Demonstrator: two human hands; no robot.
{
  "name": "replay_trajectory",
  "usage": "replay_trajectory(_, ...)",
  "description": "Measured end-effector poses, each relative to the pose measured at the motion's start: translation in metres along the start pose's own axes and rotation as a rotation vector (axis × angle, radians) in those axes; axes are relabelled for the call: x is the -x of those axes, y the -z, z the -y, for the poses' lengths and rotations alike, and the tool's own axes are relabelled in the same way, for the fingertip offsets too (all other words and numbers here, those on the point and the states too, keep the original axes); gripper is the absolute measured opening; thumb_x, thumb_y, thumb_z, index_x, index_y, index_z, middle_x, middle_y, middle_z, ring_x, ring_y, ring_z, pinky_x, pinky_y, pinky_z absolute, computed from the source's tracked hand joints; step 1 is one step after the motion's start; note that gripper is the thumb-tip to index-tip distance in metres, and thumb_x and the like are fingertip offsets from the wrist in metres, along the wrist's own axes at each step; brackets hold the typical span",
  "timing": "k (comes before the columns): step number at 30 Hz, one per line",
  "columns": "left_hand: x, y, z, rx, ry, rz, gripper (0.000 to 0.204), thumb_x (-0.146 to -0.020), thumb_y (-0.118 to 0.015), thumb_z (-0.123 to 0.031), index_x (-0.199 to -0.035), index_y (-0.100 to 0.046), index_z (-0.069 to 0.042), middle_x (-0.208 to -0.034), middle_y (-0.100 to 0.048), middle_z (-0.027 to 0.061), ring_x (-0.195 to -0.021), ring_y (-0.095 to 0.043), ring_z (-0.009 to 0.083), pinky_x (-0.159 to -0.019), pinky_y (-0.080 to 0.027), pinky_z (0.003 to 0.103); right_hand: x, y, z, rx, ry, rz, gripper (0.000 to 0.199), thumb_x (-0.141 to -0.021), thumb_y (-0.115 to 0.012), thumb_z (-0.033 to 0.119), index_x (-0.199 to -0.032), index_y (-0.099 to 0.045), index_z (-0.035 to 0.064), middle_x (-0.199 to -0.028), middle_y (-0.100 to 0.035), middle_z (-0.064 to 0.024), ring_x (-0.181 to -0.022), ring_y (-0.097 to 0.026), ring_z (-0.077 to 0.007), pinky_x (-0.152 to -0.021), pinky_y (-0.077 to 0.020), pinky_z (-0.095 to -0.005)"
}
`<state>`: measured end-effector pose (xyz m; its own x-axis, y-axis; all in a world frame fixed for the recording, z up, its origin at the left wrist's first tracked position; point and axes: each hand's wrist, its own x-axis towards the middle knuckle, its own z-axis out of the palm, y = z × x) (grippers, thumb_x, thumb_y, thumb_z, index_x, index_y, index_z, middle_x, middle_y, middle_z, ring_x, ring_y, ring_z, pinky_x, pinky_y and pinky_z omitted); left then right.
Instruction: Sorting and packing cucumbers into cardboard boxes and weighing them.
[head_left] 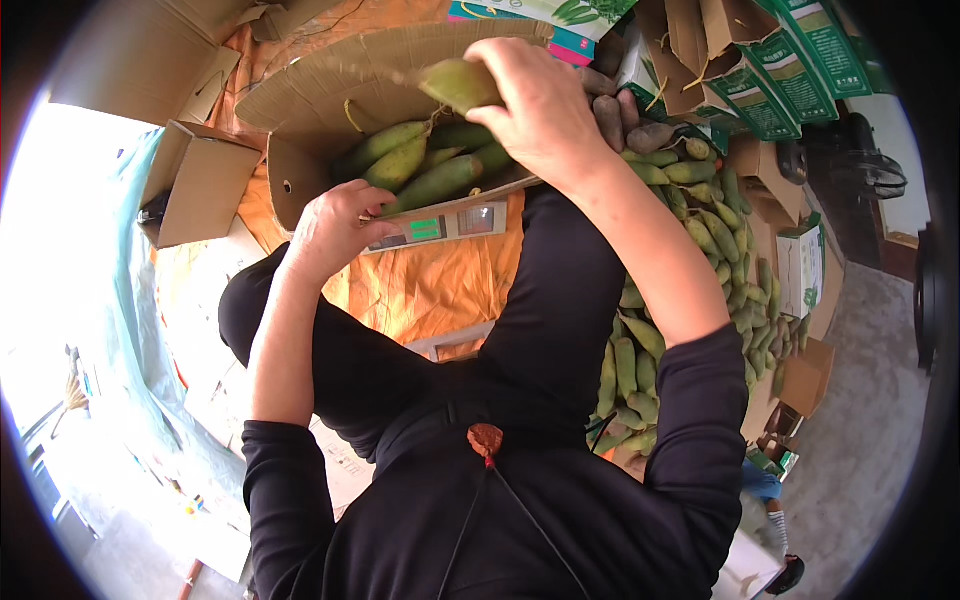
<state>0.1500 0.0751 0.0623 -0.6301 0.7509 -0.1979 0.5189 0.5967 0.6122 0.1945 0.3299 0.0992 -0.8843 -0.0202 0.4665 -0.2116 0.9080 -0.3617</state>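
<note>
My right hand point(535, 115) is closed round a green radish point(458, 85), held above the far part of an open cardboard box point(290, 165). Its thin root end points left and is blurred. Several more green radishes point(435, 185) lie side by side inside the box. At the box's near left corner, my left hand point(335, 225) has its fingers curled over the near edge, thumb below them. Just under that edge shows a scale's panel point(435, 228) with a lit green display; the box hides the rest of the scale.
A large heap of green radishes point(720, 235) lies to my right, with reddish-purple roots point(610, 120) beyond it. Green printed cartons point(770, 75) stand at the far right. A smaller cardboard box point(205, 185) sits left. Orange sheeting point(430, 285) covers the ground between my legs.
</note>
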Motion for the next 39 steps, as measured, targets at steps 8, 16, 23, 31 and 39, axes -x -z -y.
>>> replay_trajectory(8,0.002,-0.002,0.006,-0.004,-0.039,-0.074,0.027,-0.076,-0.071,-0.019,-0.097,-0.067,-0.003,-0.081,-0.061,0.0103,-0.073,-0.064,0.0235,-0.067,-0.051,0.033,0.017,0.014,-0.023,-0.347,-0.328,-0.017,0.028,-0.079,-0.072,0.023,-0.097,-0.062,0.0036,-0.089,-0.068,-0.0096,-0.077,-0.066,-0.0197,-0.072,-0.0518,-0.0298)
replay_trajectory(16,-0.001,0.001,0.003,-0.047,0.032,-0.148,0.023,-0.080,-0.069,-0.021,-0.098,-0.067,-0.006,-0.081,-0.063,0.0083,-0.071,-0.064,0.0226,-0.066,-0.050,0.033,0.046,0.012,-0.050,-0.437,-0.521,0.004,0.018,-0.083,-0.068,0.016,-0.095,-0.064,0.0028,-0.085,-0.069,-0.0067,-0.077,-0.065,-0.0141,-0.071,-0.0515,-0.0266)
replay_trajectory(23,-0.002,-0.003,0.003,-0.056,0.037,-0.146,0.022,-0.081,-0.068,-0.021,-0.097,-0.067,-0.007,-0.081,-0.063,0.0079,-0.071,-0.064,0.0227,-0.066,-0.050,0.033,0.057,0.011,-0.058,-0.418,-0.547,0.006,0.013,-0.085,-0.065,0.015,-0.094,-0.065,0.0053,-0.082,-0.069,-0.0062,-0.074,-0.065,-0.0143,-0.070,-0.0505,-0.0265)
replay_trajectory(31,-0.003,-0.005,0.005,-0.061,0.034,-0.169,0.020,-0.080,-0.068,-0.019,-0.096,-0.068,-0.007,-0.079,-0.063,0.0082,-0.069,-0.063,0.0226,-0.066,-0.050,0.033,0.058,0.013,-0.058,-0.367,-0.554,0.045,0.014,-0.085,-0.063,0.014,-0.095,-0.065,0.0048,-0.085,-0.069,-0.0077,-0.077,-0.066,-0.0149,-0.071,-0.0507,-0.0264)
replay_trajectory(39,-0.008,0.014,0.029,-0.065,0.082,-0.771,0.039,-0.080,-0.068,-0.013,-0.118,-0.060,-0.011,-0.101,-0.062,0.0062,-0.098,-0.057,0.0224,-0.085,-0.045,0.034,0.062,-0.001,-0.079,-0.392,-0.791,0.155,0.035,-0.085,-0.063,0.016,-0.116,-0.054,0.0035,-0.097,-0.067,-0.0116,-0.089,-0.064,-0.0212,-0.079,-0.0492,-0.0313)
